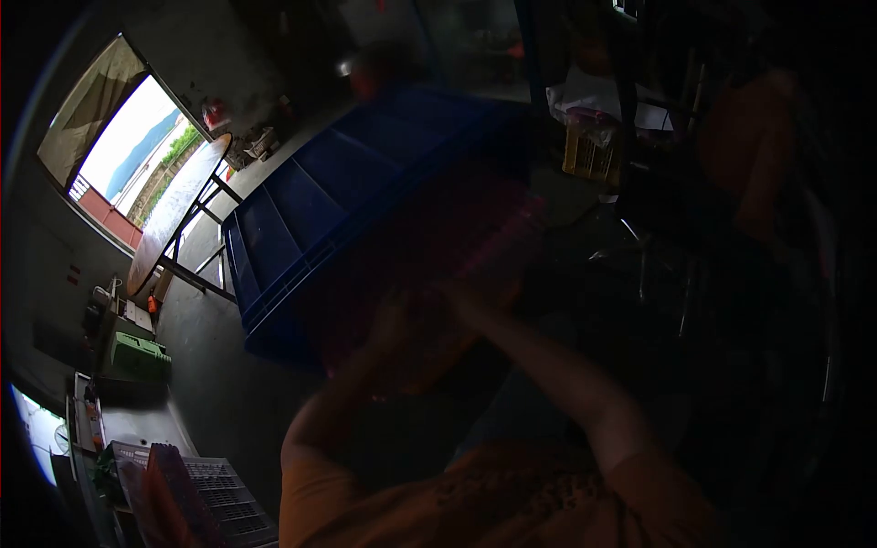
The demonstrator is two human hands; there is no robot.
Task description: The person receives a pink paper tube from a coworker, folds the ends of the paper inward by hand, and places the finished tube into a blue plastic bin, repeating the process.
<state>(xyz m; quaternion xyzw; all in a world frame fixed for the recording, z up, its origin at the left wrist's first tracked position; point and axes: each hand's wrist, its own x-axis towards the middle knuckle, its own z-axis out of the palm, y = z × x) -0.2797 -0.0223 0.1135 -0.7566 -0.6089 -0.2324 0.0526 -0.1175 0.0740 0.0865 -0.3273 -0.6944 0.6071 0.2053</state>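
Dim, tilted head-camera view of a cluttered workroom. A person in an orange shirt raises both arms to a large blue crate (pixel 365 183) with ribbed inner dividers, which fills the middle of the view, tipped on a slant and held off the concrete floor (pixel 228 393). The left hand (pixel 395 320) and right hand (pixel 464 297) press against the crate's near lower edge. It is too dark to tell whether the fingers are curled round the rim or lying flat. A folded round table (pixel 174 210) leans by a bright window (pixel 128 151). A green crate (pixel 137 356) and a grey crate (pixel 224 498) sit at lower left, a yellow crate (pixel 589 155) farther back. The risk seems to be slipping: the crate is tilted, so it could slide off the hands, and it blocks the view of the clutter ahead.
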